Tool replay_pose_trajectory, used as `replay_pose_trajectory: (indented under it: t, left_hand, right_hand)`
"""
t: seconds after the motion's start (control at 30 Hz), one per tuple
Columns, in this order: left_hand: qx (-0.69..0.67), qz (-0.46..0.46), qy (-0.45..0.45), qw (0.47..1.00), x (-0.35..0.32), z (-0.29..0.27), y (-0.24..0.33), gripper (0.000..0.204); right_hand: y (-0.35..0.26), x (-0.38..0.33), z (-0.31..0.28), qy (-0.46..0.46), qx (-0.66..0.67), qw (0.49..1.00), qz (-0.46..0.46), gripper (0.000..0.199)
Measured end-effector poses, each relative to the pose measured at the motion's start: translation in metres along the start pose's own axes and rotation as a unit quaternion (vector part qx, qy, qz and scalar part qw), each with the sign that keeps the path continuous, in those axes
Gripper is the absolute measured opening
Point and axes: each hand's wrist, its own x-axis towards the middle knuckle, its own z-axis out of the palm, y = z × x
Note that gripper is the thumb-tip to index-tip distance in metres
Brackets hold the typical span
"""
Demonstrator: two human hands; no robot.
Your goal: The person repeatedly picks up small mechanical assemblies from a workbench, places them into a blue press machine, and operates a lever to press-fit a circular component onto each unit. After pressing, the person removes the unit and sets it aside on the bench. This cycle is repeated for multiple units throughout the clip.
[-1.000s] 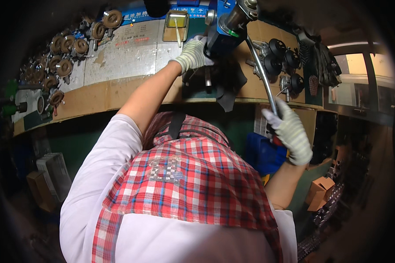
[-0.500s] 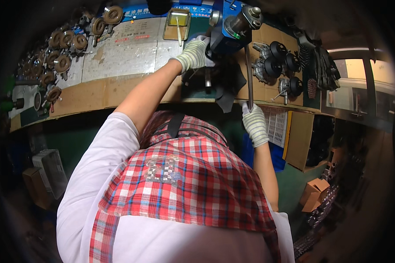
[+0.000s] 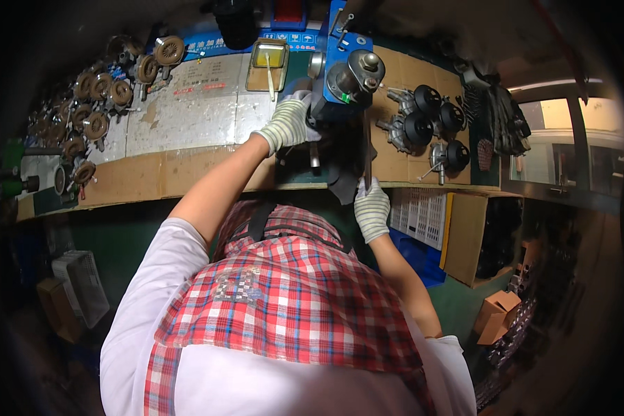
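My left hand (image 3: 286,126), in a striped knit glove, is at the lower left of a blue lever press (image 3: 344,83). Its fingers curl in beside the press head, which hides their tips and whatever they hold. A metal rod (image 3: 315,158) sticks out below the press, near that hand. My right hand (image 3: 372,208), gloved alike, is closed around the lower end of the press's long dark lever (image 3: 367,149), just in front of the bench edge. Dark cloth (image 3: 344,182) hangs over the edge between my hands.
Several metal parts with brown round ends (image 3: 98,87) crowd the bench's left. A tray with a brush (image 3: 269,66) lies behind my left hand. Several castings with black wheels (image 3: 419,128) sit right of the press. Below the bench are a white crate (image 3: 417,216) and a blue bin (image 3: 423,260).
The whole view has shifted, so bench and press appear farther left and lower. My right hand stays on the lever and my left hand stays by the press head.
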Motion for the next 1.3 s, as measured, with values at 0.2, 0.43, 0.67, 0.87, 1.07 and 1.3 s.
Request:
replay_pose_trajectory:
  t: [0.2, 0.43, 0.67, 0.87, 1.07, 1.3]
  left_hand:
    - [0.001, 0.01, 0.009, 1.0, -0.002, -0.002, 0.005, 0.09]
    - [0.042, -0.015, 0.012, 0.999, -0.005, -0.008, 0.011, 0.083]
    - [0.049, -0.017, 0.002, 0.999, -0.004, -0.012, 0.015, 0.089]
    - [0.057, -0.01, 0.011, 0.998, -0.004, -0.006, 0.01, 0.088]
    - [0.085, -0.019, 0.007, 0.996, -0.005, -0.008, 0.012, 0.085]
    - [0.043, -0.017, -0.001, 0.999, -0.006, -0.015, 0.015, 0.09]
  right_hand:
    - [0.006, -0.006, -0.01, -0.067, 0.044, 0.997, 0.003, 0.035]
    - [0.006, -0.023, -0.067, -0.162, 0.087, 0.983, 0.001, 0.028]
    - [0.001, -0.024, -0.069, -0.139, 0.08, 0.987, -0.001, 0.028]
    - [0.006, -0.011, -0.03, -0.087, 0.07, 0.994, 0.002, 0.033]
    - [0.0, 0.003, 0.001, -0.006, 0.039, 0.999, 0.003, 0.031]
    - [-0.003, 0.008, 0.006, -0.016, 0.013, 1.0, 0.02, 0.033]
